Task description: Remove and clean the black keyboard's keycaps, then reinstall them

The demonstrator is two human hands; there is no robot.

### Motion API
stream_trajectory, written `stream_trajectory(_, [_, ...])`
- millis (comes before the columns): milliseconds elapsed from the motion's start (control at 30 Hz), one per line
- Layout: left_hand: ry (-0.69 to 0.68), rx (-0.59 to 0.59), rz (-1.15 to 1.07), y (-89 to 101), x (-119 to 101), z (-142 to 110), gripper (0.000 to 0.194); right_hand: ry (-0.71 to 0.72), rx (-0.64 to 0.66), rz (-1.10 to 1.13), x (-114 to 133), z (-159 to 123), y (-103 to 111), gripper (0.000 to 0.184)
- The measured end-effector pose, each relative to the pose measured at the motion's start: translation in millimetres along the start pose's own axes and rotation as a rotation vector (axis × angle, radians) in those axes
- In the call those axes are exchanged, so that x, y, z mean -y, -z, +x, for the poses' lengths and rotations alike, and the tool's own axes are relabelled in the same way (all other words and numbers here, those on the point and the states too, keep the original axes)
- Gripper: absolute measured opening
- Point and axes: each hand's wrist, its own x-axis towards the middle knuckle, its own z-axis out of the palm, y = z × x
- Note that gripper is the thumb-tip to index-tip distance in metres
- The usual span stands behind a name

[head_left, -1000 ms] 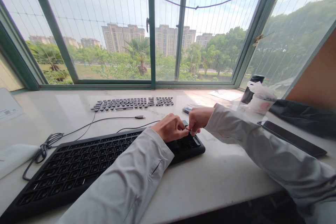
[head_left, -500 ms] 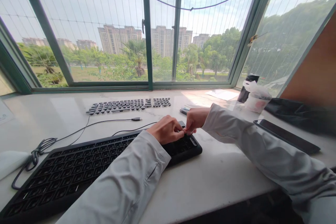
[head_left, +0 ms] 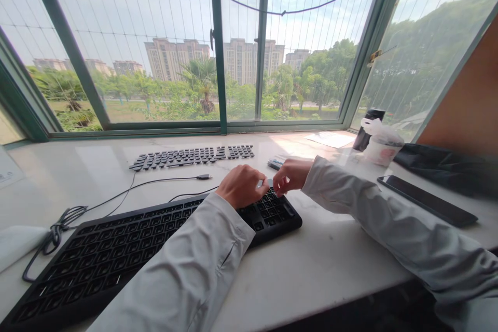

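A black keyboard [head_left: 143, 228] without its keycaps slants across the table, rows of bare sockets showing. Over its far right part is my left hand [head_left: 241, 187], with thumb and forefinger pinched together; whatever may be between them is too small to make out. My right hand [head_left: 291, 175] hovers just right of it, above the keyboard's top right corner. Its fingers are loosely bent and parted, and I see nothing in them. Behind the keyboard, the loose black keycaps [head_left: 190, 155] lie laid out in keyboard order.
A coiled black cable [head_left: 64, 218] with a USB plug [head_left: 204, 177] lies behind the keyboard. On the right are a dark phone [head_left: 426, 199], a bagged cup [head_left: 383, 145], a black bottle [head_left: 365, 129] and a paper sheet [head_left: 330, 139]. Windows stand behind the table.
My hands have drawn apart from where their fingertips met over the keyboard. The right fingers have loosened, and more of the sockets on the keyboard's right part now show.
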Motion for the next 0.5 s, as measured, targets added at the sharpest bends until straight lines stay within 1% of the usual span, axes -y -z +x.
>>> stream_trajectory(200, [0.093, 0.051, 0.029, 3.7, -0.9, 0.7, 0.034, -0.004, 0.019, -0.021, -1.5, -1.0, 0.5, 0.02])
stream_trajectory(267, [0.127, 0.078, 0.051, 3.1, -0.1, 0.9, 0.035, -0.002, -0.008, -0.003, -3.5, -2.9, 2.2, 0.021])
stream_trajectory(367, [0.198, 0.113, 0.108, 1.4, 1.5, 1.1, 0.035, 0.003, -0.156, -0.004, -7.7, -5.2, 5.5, 0.025])
stream_trajectory(467, [0.263, 0.151, 0.165, 1.0, 1.7, 1.2, 0.035, -0.095, -0.362, -0.03, -14.9, -2.5, 9.4, 0.029])
stream_trajectory(500, [0.275, 0.163, 0.178, 1.4, 1.3, 1.1, 0.036, -0.14, -0.402, -0.044, -18.2, 0.7, 11.2, 0.029])
